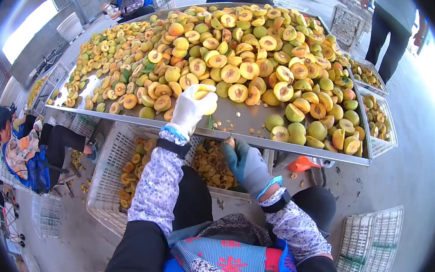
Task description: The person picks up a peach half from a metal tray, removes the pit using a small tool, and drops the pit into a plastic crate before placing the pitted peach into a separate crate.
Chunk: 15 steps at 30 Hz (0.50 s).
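My left hand (pixel 191 109), in a white glove, is at the near edge of a metal table (pixel 224 117). Its fingers are closed around a yellow apricot half (pixel 204 90). Lower and to the right, my right hand (pixel 248 165) wears a grey and blue glove. Its thumb and fingers are pinched on a small brownish thing (pixel 229 142), too little shown to name. A big heap of halved apricots (pixel 239 92), yellow, green and orange, covers much of the table beyond both hands. Small pale bits lie on the bare metal between them.
Below the table edge stand a white crate (pixel 114 179) with apricot pieces and another container of darker halves (pixel 212 164). Stacked crates (pixel 369 250) are at right; filled crates (pixel 379 123) flank the table. People sit at left (pixel 35 147) and far left; one stands (pixel 391 32) at right.
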Motion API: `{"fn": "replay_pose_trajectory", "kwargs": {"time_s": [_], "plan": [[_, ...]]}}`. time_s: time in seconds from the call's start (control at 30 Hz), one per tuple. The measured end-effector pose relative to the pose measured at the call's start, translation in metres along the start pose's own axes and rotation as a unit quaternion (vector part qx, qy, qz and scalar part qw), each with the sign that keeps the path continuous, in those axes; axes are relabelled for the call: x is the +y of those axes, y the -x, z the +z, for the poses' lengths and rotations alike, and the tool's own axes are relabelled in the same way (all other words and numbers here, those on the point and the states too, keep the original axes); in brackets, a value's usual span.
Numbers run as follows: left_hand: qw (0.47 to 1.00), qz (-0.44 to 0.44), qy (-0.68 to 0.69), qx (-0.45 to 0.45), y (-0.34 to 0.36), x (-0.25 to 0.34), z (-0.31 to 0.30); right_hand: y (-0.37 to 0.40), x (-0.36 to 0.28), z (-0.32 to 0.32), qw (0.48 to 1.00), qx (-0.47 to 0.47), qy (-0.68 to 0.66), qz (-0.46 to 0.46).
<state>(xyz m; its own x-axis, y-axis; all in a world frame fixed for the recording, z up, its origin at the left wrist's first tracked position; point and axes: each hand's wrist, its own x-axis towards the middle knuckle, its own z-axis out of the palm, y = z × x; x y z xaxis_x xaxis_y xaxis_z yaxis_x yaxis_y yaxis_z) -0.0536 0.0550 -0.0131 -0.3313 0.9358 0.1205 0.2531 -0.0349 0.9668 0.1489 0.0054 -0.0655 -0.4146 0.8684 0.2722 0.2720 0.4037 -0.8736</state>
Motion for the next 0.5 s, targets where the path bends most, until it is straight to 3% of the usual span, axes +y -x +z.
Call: {"fn": "replay_pose_trajectory", "kwargs": {"time_s": [0.07, 0.17, 0.3, 0.43, 0.5], "plan": [[0.997, 0.053, 0.037, 0.036, 0.013, 0.003, 0.017, -0.008, -0.006, -0.003, 0.999, 0.014, -0.048, 0.010], [0.983, 0.052, 0.176, -0.001, 0.041, 0.015, 0.037, -0.012, -0.009, -0.004, 0.997, 0.053, -0.057, 0.002], [0.907, 0.000, 0.414, -0.075, 0.054, 0.004, 0.045, -0.011, -0.001, -0.004, 0.997, 0.073, 0.008, -0.010], [0.926, 0.020, 0.376, -0.028, 0.054, -0.008, 0.048, -0.007, -0.007, -0.007, 0.998, 0.048, 0.032, 0.001], [0.934, 0.056, 0.352, -0.015, 0.058, -0.011, 0.051, -0.008, -0.002, 0.000, 0.998, 0.049, -0.039, -0.011]]}}
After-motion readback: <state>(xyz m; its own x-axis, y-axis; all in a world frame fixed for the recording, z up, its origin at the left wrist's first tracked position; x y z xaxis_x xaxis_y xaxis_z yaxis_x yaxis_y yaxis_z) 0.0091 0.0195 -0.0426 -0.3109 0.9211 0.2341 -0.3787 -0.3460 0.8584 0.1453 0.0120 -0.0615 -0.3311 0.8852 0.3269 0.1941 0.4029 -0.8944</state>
